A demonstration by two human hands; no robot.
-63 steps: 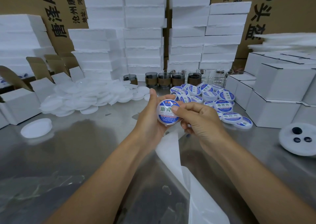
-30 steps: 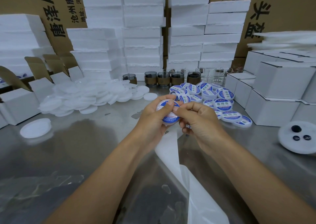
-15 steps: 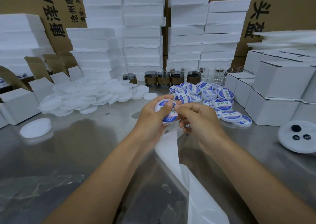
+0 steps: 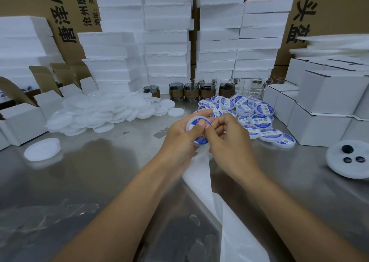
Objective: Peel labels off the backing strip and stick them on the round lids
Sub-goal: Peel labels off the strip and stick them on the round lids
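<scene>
Head view: my left hand (image 4: 179, 140) and right hand (image 4: 229, 142) sit together, both pinching one lid (image 4: 190, 123), thumbs on its label (image 4: 200, 141); uneven rubbing could wrinkle it.

Mostly covered by both thumbs: round white plastic lid with a blue label (image 4: 200, 140), left hand (image 4: 177, 142) wrapped round it. White paper backing strip (image 4: 200, 174): top end hidden under the hands, can't tell which holds it; bottom cut off. Curled fingers (image 4: 223, 122) of right hand (image 4: 231, 144): grip hidden. Three small dark bits (image 4: 347, 149) on white round foam disc (image 4: 343, 170): too small to identify.
</scene>
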